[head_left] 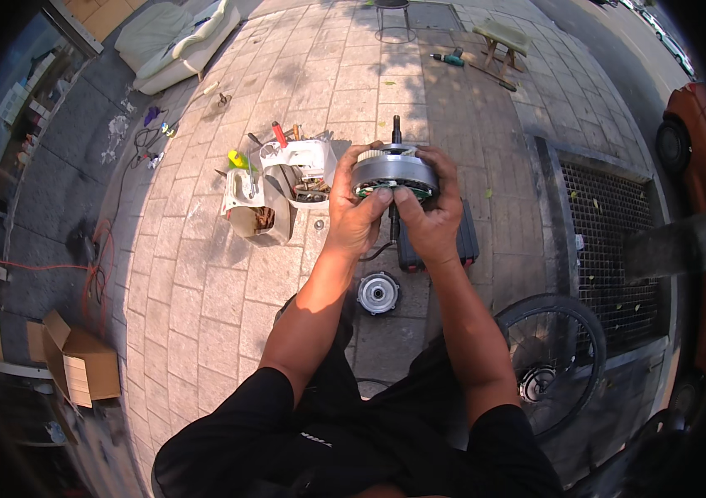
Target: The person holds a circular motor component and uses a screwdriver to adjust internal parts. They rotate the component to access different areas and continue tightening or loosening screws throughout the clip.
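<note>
Silver, drum-shaped metal motor core [394,172], clamped in fingers of bare left hand [355,212] and bare right hand [434,220] above beige stone paving [203,282], apparently opened already, with round grey metal cover [379,293] below seemingly left to refit.

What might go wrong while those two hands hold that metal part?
The round metal part could slip, as only the left hand and right hand seem to support it. If dropped, it might hit the metal cover lying nearby. The black cable curving below it may snag.
</note>
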`<state>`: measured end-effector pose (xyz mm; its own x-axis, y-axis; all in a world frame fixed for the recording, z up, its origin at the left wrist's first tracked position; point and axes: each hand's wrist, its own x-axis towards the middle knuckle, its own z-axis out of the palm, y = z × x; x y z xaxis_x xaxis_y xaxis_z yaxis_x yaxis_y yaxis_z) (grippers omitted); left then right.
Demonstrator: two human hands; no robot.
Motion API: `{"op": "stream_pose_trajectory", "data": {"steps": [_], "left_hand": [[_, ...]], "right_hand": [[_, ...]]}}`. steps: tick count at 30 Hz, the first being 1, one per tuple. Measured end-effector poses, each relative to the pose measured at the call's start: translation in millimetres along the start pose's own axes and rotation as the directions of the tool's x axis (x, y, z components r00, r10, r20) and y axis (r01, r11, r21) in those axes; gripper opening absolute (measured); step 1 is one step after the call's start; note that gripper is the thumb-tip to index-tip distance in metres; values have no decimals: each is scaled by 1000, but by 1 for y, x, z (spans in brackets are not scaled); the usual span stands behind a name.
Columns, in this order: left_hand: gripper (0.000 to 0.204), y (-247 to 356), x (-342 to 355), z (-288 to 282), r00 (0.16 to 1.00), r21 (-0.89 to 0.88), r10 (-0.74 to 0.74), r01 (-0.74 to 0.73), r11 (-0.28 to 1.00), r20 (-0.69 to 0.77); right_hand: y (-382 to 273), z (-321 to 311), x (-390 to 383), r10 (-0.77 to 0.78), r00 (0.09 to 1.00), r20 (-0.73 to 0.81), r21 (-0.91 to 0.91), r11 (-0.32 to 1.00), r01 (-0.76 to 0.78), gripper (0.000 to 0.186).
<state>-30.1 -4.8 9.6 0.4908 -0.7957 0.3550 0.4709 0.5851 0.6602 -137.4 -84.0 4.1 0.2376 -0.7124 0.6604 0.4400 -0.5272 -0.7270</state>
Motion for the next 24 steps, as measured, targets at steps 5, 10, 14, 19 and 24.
{"op": "stream_pose_trajectory", "data": {"steps": [5,10,14,19,24], "left_hand": [[78,0,0,-1,1000,13,-23,23,1000,-12],[79,0,-2,-6,996,17,-55,56,998,-64],[80,-2,0,-3,995,24,-60,62,998,-81],[81,0,0,-6,993,50,-67,72,996,-95],[79,-1,0,-3,988,48,-84,91,995,-128]], "right_hand": [[4,-2,0,-1,1000,3,20,1000,1,57],[3,0,-3,46,999,7,18,999,-46,56],[4,-3,-1,38,999,3,-5,999,-38,56],[2,1,-2,33,999,-7,-41,999,-34,55],[1,1,-3,58,998,-18,-45,997,-59,55]]}}
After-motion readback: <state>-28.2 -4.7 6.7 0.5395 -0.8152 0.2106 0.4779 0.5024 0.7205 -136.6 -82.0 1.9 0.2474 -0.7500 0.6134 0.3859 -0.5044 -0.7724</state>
